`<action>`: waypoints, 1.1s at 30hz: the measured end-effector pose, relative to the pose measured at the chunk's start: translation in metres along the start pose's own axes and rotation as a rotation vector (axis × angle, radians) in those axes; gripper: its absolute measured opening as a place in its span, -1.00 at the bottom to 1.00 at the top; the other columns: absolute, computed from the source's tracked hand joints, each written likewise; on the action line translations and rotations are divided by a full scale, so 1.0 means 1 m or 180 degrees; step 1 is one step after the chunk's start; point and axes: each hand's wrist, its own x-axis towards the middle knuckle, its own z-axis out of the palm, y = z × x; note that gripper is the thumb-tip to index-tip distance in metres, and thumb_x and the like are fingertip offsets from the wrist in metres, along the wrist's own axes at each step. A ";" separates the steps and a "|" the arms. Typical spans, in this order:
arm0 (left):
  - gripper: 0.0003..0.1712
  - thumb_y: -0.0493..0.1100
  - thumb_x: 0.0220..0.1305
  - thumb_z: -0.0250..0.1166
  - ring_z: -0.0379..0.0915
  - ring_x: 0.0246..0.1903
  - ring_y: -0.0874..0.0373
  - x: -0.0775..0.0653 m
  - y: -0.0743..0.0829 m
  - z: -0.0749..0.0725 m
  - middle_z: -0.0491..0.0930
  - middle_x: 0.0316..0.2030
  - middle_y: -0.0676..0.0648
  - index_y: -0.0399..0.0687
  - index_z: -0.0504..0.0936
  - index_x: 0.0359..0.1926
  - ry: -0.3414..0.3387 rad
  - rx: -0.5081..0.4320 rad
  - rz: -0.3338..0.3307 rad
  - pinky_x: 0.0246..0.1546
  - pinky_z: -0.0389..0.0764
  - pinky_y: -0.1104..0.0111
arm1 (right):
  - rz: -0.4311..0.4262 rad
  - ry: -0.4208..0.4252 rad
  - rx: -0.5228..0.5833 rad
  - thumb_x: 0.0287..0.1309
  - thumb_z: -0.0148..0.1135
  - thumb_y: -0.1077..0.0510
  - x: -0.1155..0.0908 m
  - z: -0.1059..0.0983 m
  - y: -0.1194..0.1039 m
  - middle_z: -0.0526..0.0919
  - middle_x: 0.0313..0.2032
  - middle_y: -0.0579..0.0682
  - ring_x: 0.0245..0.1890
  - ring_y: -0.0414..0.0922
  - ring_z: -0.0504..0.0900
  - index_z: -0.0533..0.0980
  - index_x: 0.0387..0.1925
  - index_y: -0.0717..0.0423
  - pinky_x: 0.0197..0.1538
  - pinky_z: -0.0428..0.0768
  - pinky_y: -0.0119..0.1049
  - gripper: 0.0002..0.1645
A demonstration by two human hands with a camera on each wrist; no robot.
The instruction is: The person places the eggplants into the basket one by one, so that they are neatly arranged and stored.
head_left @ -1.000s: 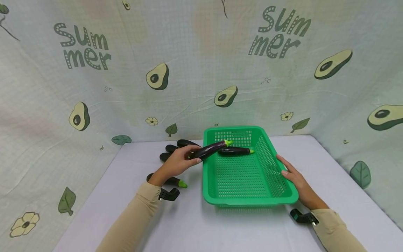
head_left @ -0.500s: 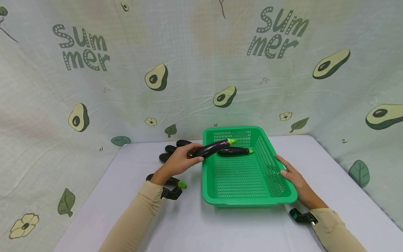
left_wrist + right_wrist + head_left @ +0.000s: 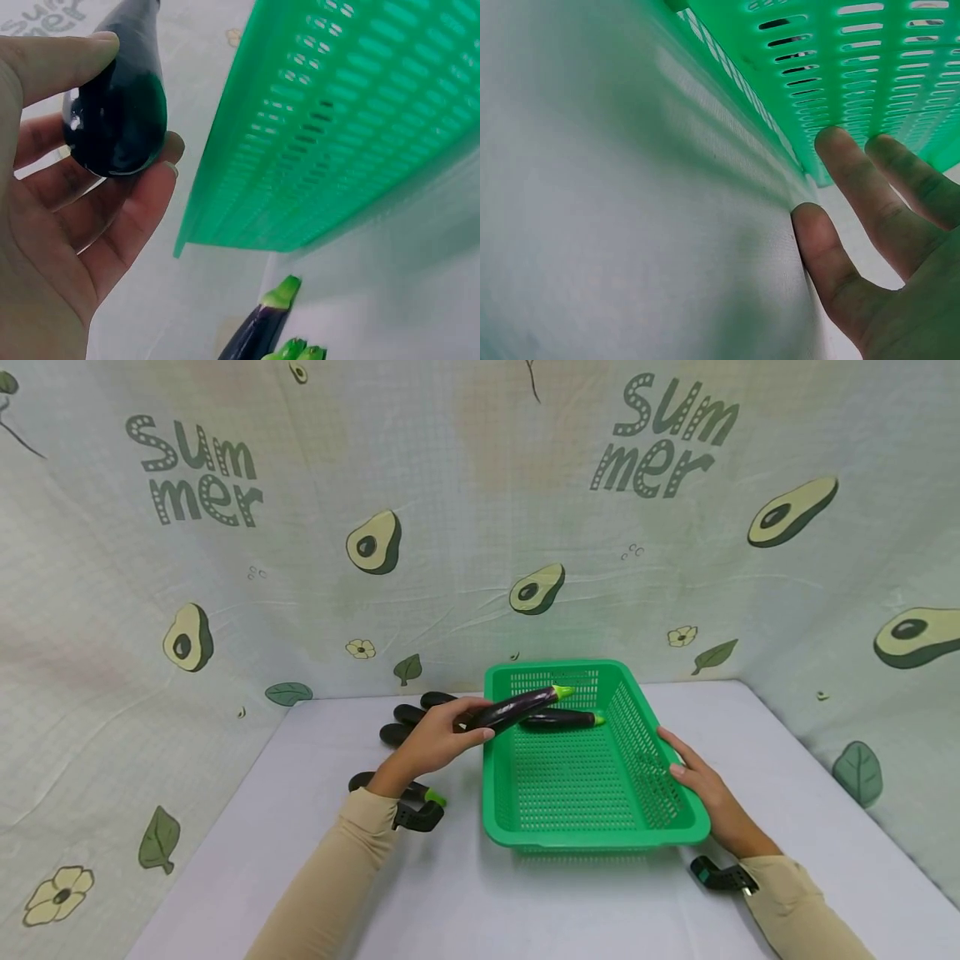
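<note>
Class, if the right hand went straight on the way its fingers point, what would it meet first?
The right hand would likely meet the green basket's side wall first; its fingertips appear against it, though exact contact is unclear.

The left wrist view's edges cut off the held eggplant (image 3: 124,112) and the green basket (image 3: 330,127).

Basket (image 3: 600,841): plain green. Eggplants (image 3: 517,710): glossy purple-black, bright green stems (image 3: 562,692). Sleeves (image 3: 330,868): beige. Backdrop (image 3: 465,485): pale, avocado/leaf/flower print.

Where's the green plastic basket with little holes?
In the head view, the basket sits right of centre on the white table, between the left hand, holding a long dark-purple eggplant, and the right hand.
</note>
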 end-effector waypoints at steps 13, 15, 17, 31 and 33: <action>-0.46 0.12 0.37 0.31 0.57 -0.11 0.17 0.013 0.008 0.008 0.60 0.03 0.07 0.09 0.54 0.29 -0.0002 0.0207 -0.0129 -0.19 0.62 0.27 | 0.0007 0.0000 0.0081 0.61 -0.31 0.06 0.000 0.000 0.000 -0.10 0.51 0.33 0.18 -0.25 0.30 -0.11 0.62 -0.15 0.02 0.39 -0.49 -0.34; -0.47 0.12 0.38 0.30 0.56 -0.09 0.18 0.015 0.008 0.008 0.59 0.04 0.08 0.10 0.54 0.29 -0.0027 0.0254 -0.0155 -0.18 0.62 0.26 | 0.0001 0.0000 0.0070 0.61 -0.31 0.06 0.000 0.000 0.000 -0.10 0.51 0.32 0.18 -0.24 0.30 -0.10 0.61 -0.15 0.02 0.39 -0.49 -0.34; -0.46 0.12 0.38 0.30 0.55 -0.07 0.18 0.016 0.008 0.008 0.59 0.06 0.08 0.09 0.53 0.30 -0.0040 0.0297 -0.0170 -0.15 0.61 0.25 | 0.0011 0.0001 0.0081 0.61 -0.31 0.05 0.001 0.000 0.000 -0.09 0.50 0.32 0.16 -0.23 0.32 -0.10 0.61 -0.15 0.02 0.40 -0.48 -0.34; -0.45 0.07 0.38 0.30 0.53 -0.05 0.14 0.022 0.014 0.006 0.56 0.14 0.00 0.04 0.52 0.32 -0.0154 0.0410 -0.0299 -0.09 0.60 0.23 | 0.0060 0.0033 0.0076 0.60 -0.30 0.04 0.001 -0.001 -0.001 -0.04 0.48 0.33 0.10 -0.23 0.37 -0.10 0.61 -0.15 -0.01 0.43 -0.46 -0.34; -0.45 0.05 0.38 0.30 0.54 -0.06 0.13 0.024 0.015 0.006 0.56 0.15 -0.03 0.03 0.52 0.32 -0.0190 0.0401 -0.0347 -0.09 0.60 0.22 | 0.0075 0.0046 0.0061 0.60 -0.30 0.03 0.001 0.000 -0.001 -0.02 0.47 0.33 0.08 -0.22 0.39 -0.09 0.61 -0.15 -0.02 0.45 -0.44 -0.34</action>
